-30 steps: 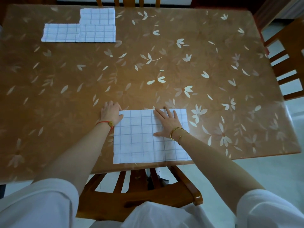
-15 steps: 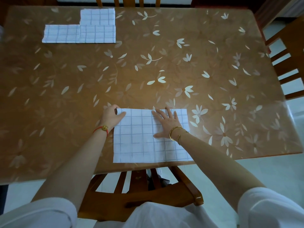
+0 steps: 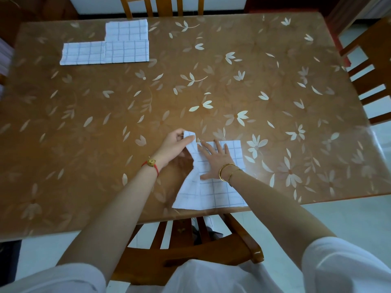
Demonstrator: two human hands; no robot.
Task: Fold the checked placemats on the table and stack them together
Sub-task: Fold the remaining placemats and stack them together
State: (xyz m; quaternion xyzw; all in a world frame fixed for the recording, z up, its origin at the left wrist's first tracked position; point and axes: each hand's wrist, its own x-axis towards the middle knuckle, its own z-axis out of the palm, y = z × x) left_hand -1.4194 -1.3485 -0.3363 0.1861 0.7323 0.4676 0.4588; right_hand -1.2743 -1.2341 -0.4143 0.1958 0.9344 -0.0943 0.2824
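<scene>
Lifted since before: left hand (image 3: 173,144) pinches soft checked placemat (image 3: 220,193) corner (cloth creasing); right hand (image 3: 215,161) flat, pressing.

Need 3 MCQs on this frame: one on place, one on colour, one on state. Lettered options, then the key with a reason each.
1. Where on the table do the folded placemats lie?
A) far-left corner
B) far-right corner
C) near edge

2. What colour is the cord on the left wrist?
A) blue
B) red
C) green

3. What state is the near placemat in?
A) flat all over
B) folded and stacked
C) lifted at one corner

Key:
1 A: they sit by the far-left corner.
2 B: the cord shows red against the wrist.
3 C: the left hand pinches its far-left corner up off the table while the right hand presses flat on it.
</scene>
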